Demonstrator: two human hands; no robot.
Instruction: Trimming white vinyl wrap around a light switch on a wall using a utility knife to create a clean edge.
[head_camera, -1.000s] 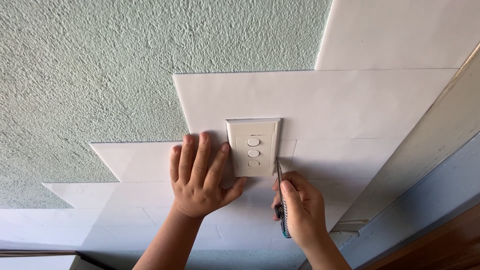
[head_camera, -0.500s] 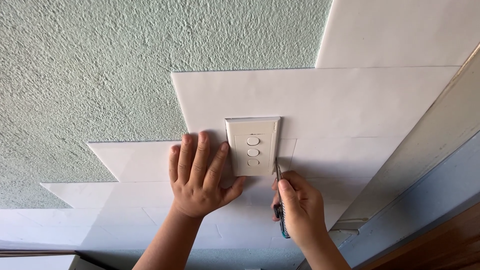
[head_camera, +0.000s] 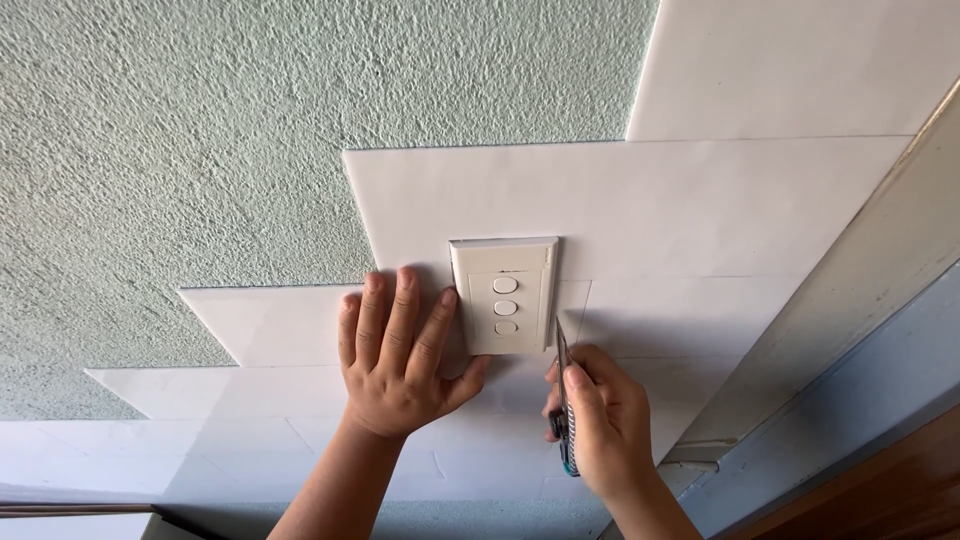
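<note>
Two hands work on a wall partly covered with smooth white panels (head_camera: 650, 200); rough pale-green textured plaster (head_camera: 200, 150) remains exposed at the left and top.

The left hand (head_camera: 400, 370) lies flat on a panel, fingers (head_camera: 400, 310) spread and extended, gripping nothing, with the thumb just below the lower left corner of the switch plate (head_camera: 503, 295). The plate is white, rectangular and upright, with three small oval buttons in a column; it carries no visible label.

The right hand (head_camera: 605, 425) has its fingers closed around a utility knife (head_camera: 565, 400) with a dark handle. The blade points upward and meets the panel just beside the plate's lower right edge.

Risks, as judged from this position:
- Blade slip toward the left thumb, which lies near the cutting line.
- Blade contact with the plate, scoring its edge, or entry behind it toward wiring.
- Panel shift if left-hand pressure eases, causing a crooked cut.

A pale trim strip (head_camera: 850, 300) runs diagonally at the right. No packages, labels or signs are visible.
</note>
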